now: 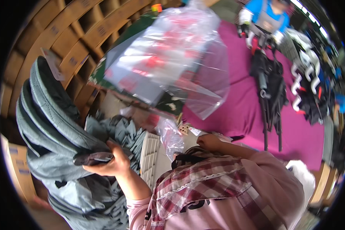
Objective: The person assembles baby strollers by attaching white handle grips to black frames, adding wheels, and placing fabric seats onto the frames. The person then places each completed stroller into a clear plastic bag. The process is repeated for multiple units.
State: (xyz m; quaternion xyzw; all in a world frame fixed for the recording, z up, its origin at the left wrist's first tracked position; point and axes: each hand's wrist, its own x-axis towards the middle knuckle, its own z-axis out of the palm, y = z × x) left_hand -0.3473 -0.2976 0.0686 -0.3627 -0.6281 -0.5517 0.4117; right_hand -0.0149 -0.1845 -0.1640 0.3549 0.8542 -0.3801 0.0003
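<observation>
A grey-green folded fabric canopy (46,111), ribbed and quilted like a stroller hood, stands at my left. My left hand (115,161) grips its lower end, where a dark, smooth piece (94,158) shows between thumb and fingers. More of the same fabric hangs below in folds. My right hand (209,142) is curled closed in front of my chest, beside the purple-covered table's near edge. Whatever it may hold is hidden. Black straps or cloth (189,156) lie just under it, by my plaid apron (203,172).
A white plastic crate (149,153) holds grey-green fabric pieces (119,132). Clear plastic bags (172,50) cover the green table. On the purple cloth (234,96) lies a folded black stroller frame (268,88), with a person in blue (266,17) behind it. Cardboard compartments (71,42) line the left.
</observation>
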